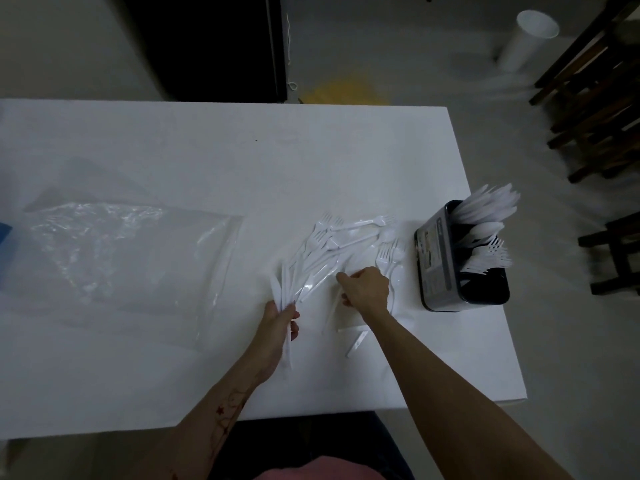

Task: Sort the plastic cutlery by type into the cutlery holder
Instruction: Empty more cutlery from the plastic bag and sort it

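A loose pile of white plastic cutlery (332, 247), forks, spoons and knives mixed, lies on the white table (207, 150). My left hand (277, 327) grips a bunch of white knives (282, 292) fanned upward. My right hand (367, 289) rests on the pile's near edge, fingers pinching a white piece. At the right stands the black cutlery holder (436, 268): knives in its far compartment, spoons in the middle, forks nearer, and the nearest section looks dark.
A clear plastic bag (114, 258) lies flat on the table's left side, with a blue object (5, 237) at the left edge. Dark wooden chairs (595, 109) and a white cup (526, 39) are on the floor beyond the right edge.
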`<act>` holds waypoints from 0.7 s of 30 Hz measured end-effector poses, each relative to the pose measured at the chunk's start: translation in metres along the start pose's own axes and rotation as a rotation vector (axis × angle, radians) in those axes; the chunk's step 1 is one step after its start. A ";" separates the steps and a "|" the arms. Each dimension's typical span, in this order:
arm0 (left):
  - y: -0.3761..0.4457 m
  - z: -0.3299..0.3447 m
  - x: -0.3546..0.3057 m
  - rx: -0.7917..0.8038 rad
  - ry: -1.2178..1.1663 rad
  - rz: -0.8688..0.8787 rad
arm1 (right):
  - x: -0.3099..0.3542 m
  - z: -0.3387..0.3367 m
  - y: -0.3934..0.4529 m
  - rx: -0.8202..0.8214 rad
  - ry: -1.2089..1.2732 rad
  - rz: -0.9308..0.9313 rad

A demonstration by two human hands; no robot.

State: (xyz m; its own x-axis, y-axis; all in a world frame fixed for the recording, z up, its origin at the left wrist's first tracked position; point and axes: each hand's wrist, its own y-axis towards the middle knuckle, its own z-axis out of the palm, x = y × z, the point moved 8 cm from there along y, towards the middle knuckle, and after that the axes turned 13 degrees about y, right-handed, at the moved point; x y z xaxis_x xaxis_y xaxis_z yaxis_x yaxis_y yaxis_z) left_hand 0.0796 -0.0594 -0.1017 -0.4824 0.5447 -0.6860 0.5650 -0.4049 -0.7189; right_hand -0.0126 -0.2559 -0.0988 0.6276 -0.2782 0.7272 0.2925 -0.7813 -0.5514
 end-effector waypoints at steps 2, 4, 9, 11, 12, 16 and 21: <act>0.001 0.001 -0.003 -0.028 0.018 0.031 | 0.001 -0.003 -0.005 0.021 0.055 -0.012; 0.001 0.002 -0.007 -0.033 0.084 0.075 | 0.000 -0.005 -0.011 0.056 0.149 0.028; -0.004 0.008 -0.010 0.034 0.191 0.125 | 0.013 0.016 -0.026 0.284 0.263 0.074; -0.007 0.011 -0.010 0.074 0.185 0.135 | 0.019 0.026 -0.030 0.314 0.264 0.060; -0.008 0.011 -0.010 0.087 0.169 0.135 | 0.022 0.030 -0.031 0.313 0.246 0.046; -0.009 0.004 -0.006 0.106 0.101 0.110 | 0.028 0.041 -0.033 0.340 0.237 0.022; -0.010 -0.002 0.000 0.113 0.047 0.075 | 0.027 0.037 -0.032 0.206 0.140 -0.027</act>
State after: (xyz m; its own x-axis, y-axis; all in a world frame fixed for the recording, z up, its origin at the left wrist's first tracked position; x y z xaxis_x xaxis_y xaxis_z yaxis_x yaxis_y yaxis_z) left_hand 0.0758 -0.0540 -0.0942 -0.4083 0.5421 -0.7344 0.5183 -0.5246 -0.6754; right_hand 0.0216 -0.2178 -0.0760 0.5159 -0.3443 0.7844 0.4581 -0.6628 -0.5923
